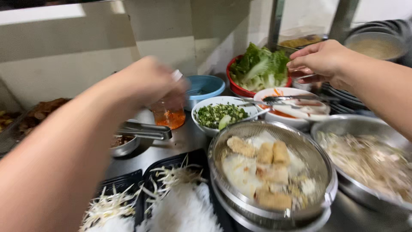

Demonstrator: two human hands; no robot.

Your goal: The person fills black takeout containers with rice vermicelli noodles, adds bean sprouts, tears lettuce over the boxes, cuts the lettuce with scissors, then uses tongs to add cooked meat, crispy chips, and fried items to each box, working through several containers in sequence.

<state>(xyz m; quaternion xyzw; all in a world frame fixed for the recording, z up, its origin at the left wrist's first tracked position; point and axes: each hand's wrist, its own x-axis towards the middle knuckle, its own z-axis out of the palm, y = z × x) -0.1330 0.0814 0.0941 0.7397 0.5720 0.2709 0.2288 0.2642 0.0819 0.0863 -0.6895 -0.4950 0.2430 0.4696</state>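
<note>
My left hand [146, 81] is blurred and sits right over a small glass jar of orange chilli sauce [170, 115]. Its fingers curl around a small white handle [177, 75] that sticks out above the jar. My right hand [319, 60] hovers with pinched fingers in front of a red bowl [234, 87] of lettuce [259, 66], above a white bowl of red-orange sauce [296, 119] with metal utensils [283, 100] lying across it. Whether the pinch holds anything is unclear.
A white bowl of chopped greens [219, 115] and a blue bowl [209, 85] stand mid-counter. Nearer are a metal strainer [214, 148] of fried rolls, a steel bowl [343, 124] of shredded food, black trays [128, 177] of noodles and sprouts, and tongs [143, 130] on a small bowl.
</note>
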